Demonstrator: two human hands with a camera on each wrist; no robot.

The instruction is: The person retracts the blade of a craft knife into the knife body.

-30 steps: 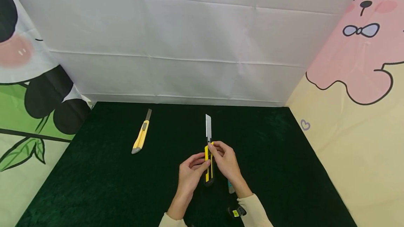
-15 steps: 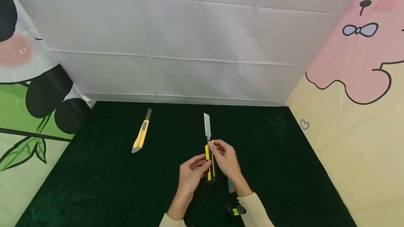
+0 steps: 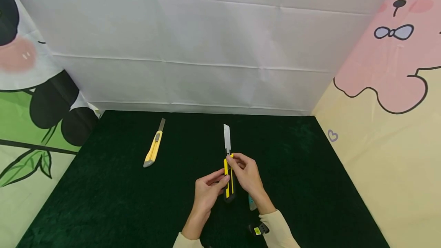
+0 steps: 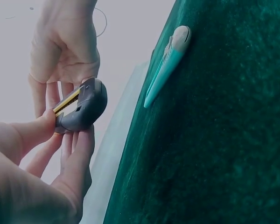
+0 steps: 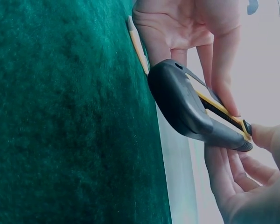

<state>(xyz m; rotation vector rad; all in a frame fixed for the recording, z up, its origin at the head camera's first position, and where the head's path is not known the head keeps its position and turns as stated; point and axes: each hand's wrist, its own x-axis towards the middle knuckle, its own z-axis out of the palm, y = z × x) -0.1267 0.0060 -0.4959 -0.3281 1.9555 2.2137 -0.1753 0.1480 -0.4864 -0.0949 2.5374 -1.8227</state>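
From my station I see the yellow-and-black utility knife (image 3: 231,183) held above the desk (image 3: 120,202), its long axis pointing forward, blade (image 3: 227,137) foremost. The left grip (image 3: 208,191) pinches the handle (image 3: 230,194) midway; the right grip (image 3: 248,173), nearer the blade, pinches the handle at its front end.

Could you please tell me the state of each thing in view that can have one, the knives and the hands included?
Yellow-and-black knife: held in both hands, blade out.
Pale yellow knife: lying on the green cloth, blade out.
Teal knife: lying on the green cloth, no blade visible.
Left hand: pinching the handle.
Right hand: pinching the handle near the blade.
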